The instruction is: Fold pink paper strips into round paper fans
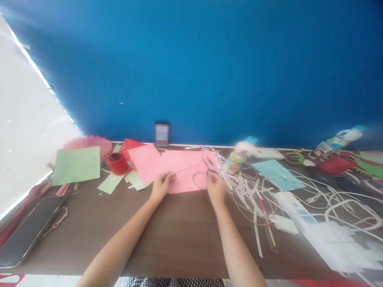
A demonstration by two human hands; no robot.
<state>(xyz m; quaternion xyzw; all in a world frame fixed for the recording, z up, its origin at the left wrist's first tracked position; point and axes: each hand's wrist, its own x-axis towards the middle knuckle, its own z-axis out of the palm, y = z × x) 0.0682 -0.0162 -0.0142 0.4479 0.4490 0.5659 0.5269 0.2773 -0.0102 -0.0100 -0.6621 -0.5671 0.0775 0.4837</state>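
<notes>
Both my arms reach over a brown table (179, 227) toward a pink paper sheet (182, 167). My left hand (161, 185) pinches the sheet's near edge, where a thin strip runs off to the right. My right hand (216, 186) is closed round the handles of a pair of scissors (208, 164), whose blades point away over the pink sheet. A small white ring of tape (200, 180) lies just left of my right hand.
White paper strips (248, 191) and white cables (338, 203) tangle on the right by a power strip (295, 207). A red thread spool (117, 163), green paper (77, 165), a pink fan (89, 142), a glue bottle (243, 153) and an upright phone (162, 134) stand behind. A dark phone (28, 231) lies left.
</notes>
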